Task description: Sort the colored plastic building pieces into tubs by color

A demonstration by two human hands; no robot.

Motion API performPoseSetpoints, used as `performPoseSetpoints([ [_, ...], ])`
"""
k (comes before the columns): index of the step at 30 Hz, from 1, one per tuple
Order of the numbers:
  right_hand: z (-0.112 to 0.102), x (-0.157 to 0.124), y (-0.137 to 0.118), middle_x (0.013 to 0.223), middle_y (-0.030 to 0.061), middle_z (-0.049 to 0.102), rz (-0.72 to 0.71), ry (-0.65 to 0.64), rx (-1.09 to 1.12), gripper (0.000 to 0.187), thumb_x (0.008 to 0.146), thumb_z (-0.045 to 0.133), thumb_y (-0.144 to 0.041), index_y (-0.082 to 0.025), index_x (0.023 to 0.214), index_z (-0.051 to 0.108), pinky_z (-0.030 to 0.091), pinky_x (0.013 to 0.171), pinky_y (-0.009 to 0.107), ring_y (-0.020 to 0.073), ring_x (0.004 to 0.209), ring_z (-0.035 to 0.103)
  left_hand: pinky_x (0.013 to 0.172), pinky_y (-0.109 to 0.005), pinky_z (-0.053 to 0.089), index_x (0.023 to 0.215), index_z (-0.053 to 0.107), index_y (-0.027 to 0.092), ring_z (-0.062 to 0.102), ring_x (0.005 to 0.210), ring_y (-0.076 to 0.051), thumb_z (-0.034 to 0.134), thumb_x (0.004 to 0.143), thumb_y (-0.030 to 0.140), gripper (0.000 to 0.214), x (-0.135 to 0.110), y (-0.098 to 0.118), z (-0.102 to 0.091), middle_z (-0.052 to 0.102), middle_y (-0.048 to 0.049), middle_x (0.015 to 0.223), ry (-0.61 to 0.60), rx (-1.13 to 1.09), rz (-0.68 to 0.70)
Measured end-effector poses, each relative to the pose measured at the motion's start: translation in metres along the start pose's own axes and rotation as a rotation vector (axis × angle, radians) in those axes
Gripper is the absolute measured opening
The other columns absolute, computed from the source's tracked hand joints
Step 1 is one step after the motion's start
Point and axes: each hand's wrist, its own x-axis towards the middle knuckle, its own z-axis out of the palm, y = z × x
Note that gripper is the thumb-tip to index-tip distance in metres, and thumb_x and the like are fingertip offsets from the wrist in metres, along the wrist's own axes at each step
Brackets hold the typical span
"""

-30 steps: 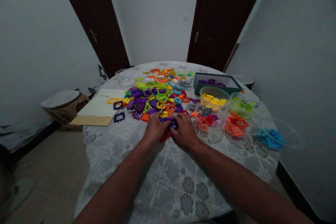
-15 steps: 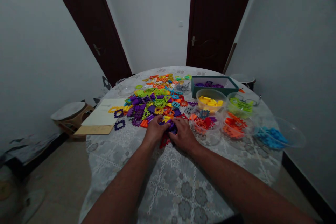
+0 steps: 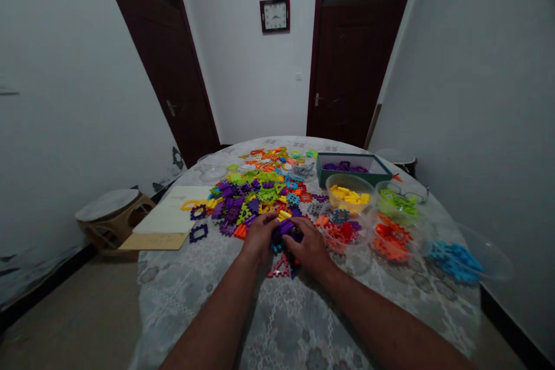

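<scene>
In the head view, purple plastic building pieces sit between my two hands at the front of a colourful pile. My right hand closes on them from the right, thumb and fingers around them. From the left, my left hand grips the same purple pieces with bent fingers; its fingertips are partly hidden. Yellow pieces lie just beyond my fingers. Under my hands, a red triangular piece rests on the tablecloth. The mixed pile of interlocking pieces spreads behind.
On the right stand clear bowls with yellow pieces, green pieces, orange pieces and blue pieces. A green box holds purple pieces behind them. Cardboard sheets lie left, near two dark square frames.
The head view has tilted up, so the table sits lower and the whole clock shows. My hands stay together around the purple pieces, with more of the red triangular piece visible below.
</scene>
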Motion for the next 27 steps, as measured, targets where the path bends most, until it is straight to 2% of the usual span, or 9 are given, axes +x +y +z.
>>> performPoseSetpoints([
  [3, 0.000, 0.004, -0.004, 0.116, 0.0090, 0.071, -0.003, 0.005, -0.007, 0.034, 0.086, 0.075, -0.023, -0.021, 0.120, 0.071, 0.053, 0.102, 0.043, 0.0269, 0.111, 0.066, 0.078, -0.035, 0.056, 0.101, 0.078, 0.016, 0.074, 0.085, -0.024, 0.087, 0.064, 0.026, 0.038, 0.002, -0.003, -0.002, 0.078, -0.0127, 0.101, -0.015, -0.106, -0.041],
  [8, 0.005, 0.006, -0.014, 0.110, 0.0077, 0.071, -0.070, -0.021, -0.038, 0.020, 0.088, 0.073, -0.024, -0.023, 0.108, 0.072, 0.055, 0.095, 0.040, 0.0259, 0.105, 0.067, 0.077, -0.031, 0.056, 0.104, 0.078, 0.017, 0.073, 0.084, -0.021, 0.090, 0.070, 0.038, 0.042, -0.005, -0.006, -0.008, 0.078, -0.0101, 0.100, -0.098, -0.231, -0.030],
  [12, 0.014, 0.017, -0.021, 0.105, 0.0074, 0.069, -0.123, -0.024, -0.062, 0.015, 0.089, 0.068, -0.019, -0.023, 0.104, 0.071, 0.055, 0.091, 0.040, 0.0258, 0.100, 0.066, 0.080, -0.029, 0.056, 0.105, 0.077, 0.017, 0.072, 0.087, -0.019, 0.092, 0.071, 0.034, 0.041, -0.009, -0.005, -0.009, 0.078, -0.0076, 0.100, -0.113, -0.373, -0.036],
  [18, 0.031, 0.040, -0.027, 0.098, 0.0064, 0.065, -0.225, -0.021, -0.140, 0.008, 0.094, 0.061, -0.019, -0.023, 0.097, 0.068, 0.054, 0.087, 0.039, 0.0240, 0.095, 0.063, 0.083, -0.027, 0.056, 0.097, 0.074, 0.018, 0.072, 0.091, -0.018, 0.083, 0.079, 0.026, 0.022, -0.005, -0.008, -0.003, 0.076, -0.0043, 0.097, -0.085, -0.659, 0.007],
  [20, 0.037, 0.042, -0.026, 0.101, 0.0073, 0.064, -0.261, -0.022, -0.162, 0.008, 0.093, 0.061, -0.019, -0.022, 0.098, 0.067, 0.053, 0.089, 0.039, 0.0247, 0.098, 0.062, 0.082, -0.027, 0.056, 0.094, 0.073, 0.018, 0.071, 0.088, -0.017, 0.079, 0.082, 0.024, 0.015, -0.003, -0.008, -0.001, 0.075, -0.0037, 0.094, -0.059, -0.749, -0.026],
  [23, 0.043, 0.040, -0.026, 0.108, 0.0090, 0.063, -0.335, -0.053, -0.186, 0.017, 0.089, 0.063, -0.017, -0.022, 0.105, 0.066, 0.052, 0.092, 0.041, 0.0262, 0.103, 0.060, 0.077, -0.027, 0.057, 0.085, 0.070, 0.018, 0.068, 0.075, -0.015, 0.073, 0.087, 0.023, 0.006, -0.002, -0.005, 0.001, 0.071, -0.0015, 0.082, -0.016, -0.864, -0.107],
  [27, 0.042, 0.035, -0.028, 0.106, 0.0105, 0.063, -0.419, -0.105, -0.229, 0.015, 0.088, 0.062, -0.015, -0.020, 0.102, 0.066, 0.052, 0.090, 0.041, 0.0268, 0.101, 0.058, 0.073, -0.027, 0.058, 0.079, 0.067, 0.018, 0.066, 0.066, -0.014, 0.065, 0.094, 0.025, 0.016, -0.007, 0.005, 0.000, 0.067, -0.0019, 0.072, 0.012, -0.913, -0.220],
])
